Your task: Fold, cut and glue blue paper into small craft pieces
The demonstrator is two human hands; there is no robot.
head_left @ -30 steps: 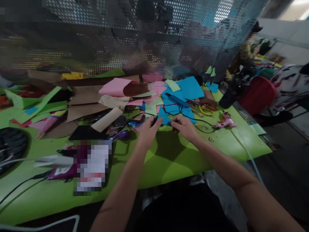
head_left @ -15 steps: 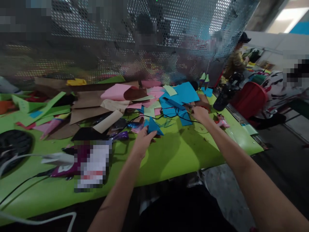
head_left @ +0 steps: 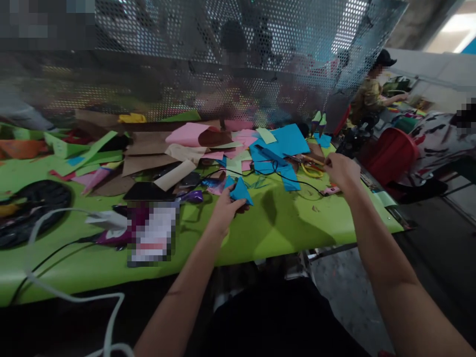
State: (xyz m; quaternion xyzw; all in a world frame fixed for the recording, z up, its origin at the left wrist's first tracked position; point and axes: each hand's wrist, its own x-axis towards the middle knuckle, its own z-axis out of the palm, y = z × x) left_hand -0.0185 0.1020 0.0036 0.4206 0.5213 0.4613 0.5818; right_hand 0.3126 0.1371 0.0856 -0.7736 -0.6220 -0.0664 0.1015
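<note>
My left hand [head_left: 226, 210] is closed on a folded piece of blue paper [head_left: 242, 192], its pointed corners standing up above the fingers. It hovers over the middle of the green table. Farther right, my right hand [head_left: 342, 171] is closed, its fingertips at the near end of a thin tan stick [head_left: 314, 159], which looks like a pencil. Just left of these fingertips lie scissors with yellow handles [head_left: 311, 171]. A small pink object [head_left: 330, 190] rests below the right hand. Blue paper sheets [head_left: 290, 140] lie between and beyond my hands.
Pink paper [head_left: 186, 133], brown sheets [head_left: 147, 161], green strips [head_left: 89, 153] and a cream roll [head_left: 174, 175] crowd the back of the green table [head_left: 267, 233]. A black cable [head_left: 241, 173] crosses it. Perforated metal [head_left: 208, 64] stands behind. A red chair [head_left: 394, 153] and another person [head_left: 368, 96] are at right.
My right hand has moved right, from the dark tool by the blue paper to the thin stick, and the yellow handles now show. My left hand still holds the folded blue paper.
</note>
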